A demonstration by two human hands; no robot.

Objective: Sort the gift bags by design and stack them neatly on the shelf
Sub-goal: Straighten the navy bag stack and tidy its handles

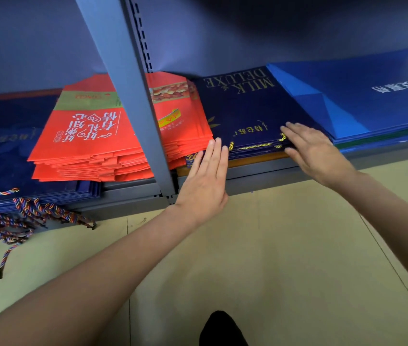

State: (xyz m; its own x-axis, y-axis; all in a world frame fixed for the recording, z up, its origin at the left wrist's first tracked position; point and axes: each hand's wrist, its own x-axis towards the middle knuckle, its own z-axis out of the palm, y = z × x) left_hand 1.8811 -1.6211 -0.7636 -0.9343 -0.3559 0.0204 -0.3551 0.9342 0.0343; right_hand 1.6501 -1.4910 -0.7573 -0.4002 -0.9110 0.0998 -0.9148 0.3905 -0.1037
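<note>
On the low shelf [260, 171], stacks of gift bags lie sorted by design: red bags [85, 136], navy bags [248, 108], bright blue bags [362, 96]. Both the left hand [204, 178] and the right hand [315, 151], flat and open-fingered, press the navy stack's front edge; even, squared pushing should align it best.

A grey-blue metal shelf [260, 176] with a slotted upright post [133, 96] stands against a blue back wall [248, 28], low over a pale beige tiled floor [285, 258].
</note>
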